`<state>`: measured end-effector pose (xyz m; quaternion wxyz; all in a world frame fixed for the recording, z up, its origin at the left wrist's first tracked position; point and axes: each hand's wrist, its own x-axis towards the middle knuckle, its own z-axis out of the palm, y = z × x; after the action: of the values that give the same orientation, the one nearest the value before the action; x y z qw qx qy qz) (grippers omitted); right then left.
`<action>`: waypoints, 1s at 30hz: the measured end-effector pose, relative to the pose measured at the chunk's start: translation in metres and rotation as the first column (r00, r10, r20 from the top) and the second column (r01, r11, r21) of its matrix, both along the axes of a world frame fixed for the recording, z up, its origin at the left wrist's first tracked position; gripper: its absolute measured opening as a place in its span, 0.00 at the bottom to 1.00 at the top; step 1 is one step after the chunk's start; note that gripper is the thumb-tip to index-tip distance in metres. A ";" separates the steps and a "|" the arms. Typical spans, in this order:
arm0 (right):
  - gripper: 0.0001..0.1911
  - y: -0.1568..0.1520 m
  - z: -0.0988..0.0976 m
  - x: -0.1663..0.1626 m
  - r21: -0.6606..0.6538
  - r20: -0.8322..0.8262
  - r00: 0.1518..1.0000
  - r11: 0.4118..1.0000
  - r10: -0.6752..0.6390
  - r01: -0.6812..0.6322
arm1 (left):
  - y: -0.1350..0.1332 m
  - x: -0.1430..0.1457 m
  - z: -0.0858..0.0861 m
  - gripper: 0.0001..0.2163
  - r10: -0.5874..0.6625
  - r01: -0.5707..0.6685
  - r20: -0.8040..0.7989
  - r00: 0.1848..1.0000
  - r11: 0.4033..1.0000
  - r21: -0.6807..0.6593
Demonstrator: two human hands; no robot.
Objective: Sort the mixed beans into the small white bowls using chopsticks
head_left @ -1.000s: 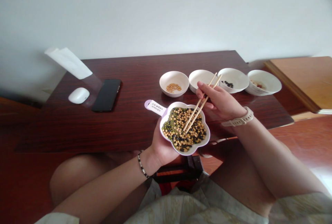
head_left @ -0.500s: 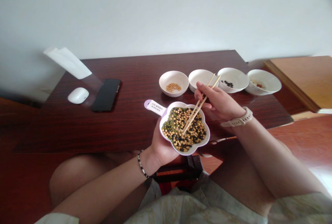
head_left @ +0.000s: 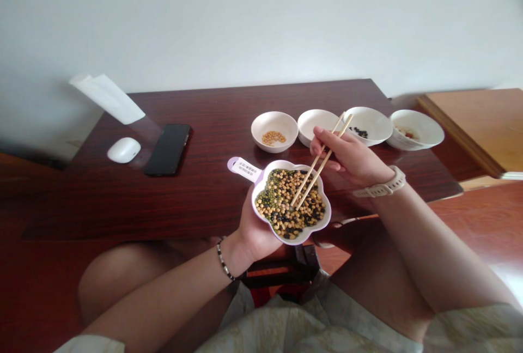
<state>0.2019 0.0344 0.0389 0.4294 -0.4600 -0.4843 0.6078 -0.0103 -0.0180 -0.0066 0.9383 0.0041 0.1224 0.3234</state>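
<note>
My left hand [head_left: 258, 229] is closed around the side of a flower-shaped bowl [head_left: 326, 222], white inside with a purple rim and a labelled handle. Mixed beans [head_left: 281, 192] fill it: yellow, black and small green ones. Between the fingers of my right hand [head_left: 347, 159] is a pair of wooden chopsticks [head_left: 322, 163], their tips slightly apart among the beans. Whether a bean sits between the tips is too small to tell. Behind the right hand stands a white bowl [head_left: 312, 120], its bottom partly hidden by the hand.
Left of that bowl, another white bowl [head_left: 261, 124] holds yellow beans. To the right, one bowl [head_left: 370, 116] has black beans and another bowl [head_left: 429, 132] mixed bits. A black phone [head_left: 167, 148], a white case [head_left: 123, 150] and a white paper packet [head_left: 108, 97] occupy the table's left side.
The chopsticks' tips have spread apart and shifted slightly right in the beans. My right hand has moved a little to the right. The left hand and flower-shaped bowl have stayed put.
</note>
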 end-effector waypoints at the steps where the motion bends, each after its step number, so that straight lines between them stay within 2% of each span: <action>1: 0.26 -0.001 0.001 -0.001 0.003 0.013 1.000 1.000 -0.001 0.001 | 0.000 0.000 0.000 0.26 0.003 -0.003 -0.004 1.000 1.000 -0.005; 8: 0.26 -0.001 -0.004 -0.004 0.015 0.040 0.999 1.000 0.008 -0.009 | 0.000 0.003 0.002 0.25 0.028 -0.029 -0.033 0.999 0.999 -0.026; 24: 0.26 0.002 -0.004 -0.002 -0.041 -0.110 0.994 0.999 -0.008 0.004 | 0.002 0.001 0.003 0.27 0.012 -0.013 -0.019 1.000 1.000 -0.025; 26: 0.27 0.002 -0.003 -0.002 -0.029 -0.131 0.991 0.999 -0.036 0.032 | 0.001 0.001 0.003 0.26 0.008 -0.008 -0.004 1.000 1.000 -0.015; 30: 0.28 0.004 0.003 -0.003 0.040 -0.200 0.966 0.984 -0.165 0.176 | 0.001 0.001 0.003 0.26 0.025 -0.025 0.004 1.000 1.000 -0.013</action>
<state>0.1991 0.0388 0.0417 0.5385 -0.4256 -0.4156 0.5968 -0.0094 -0.0173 -0.0040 0.9345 -0.0042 0.1227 0.3341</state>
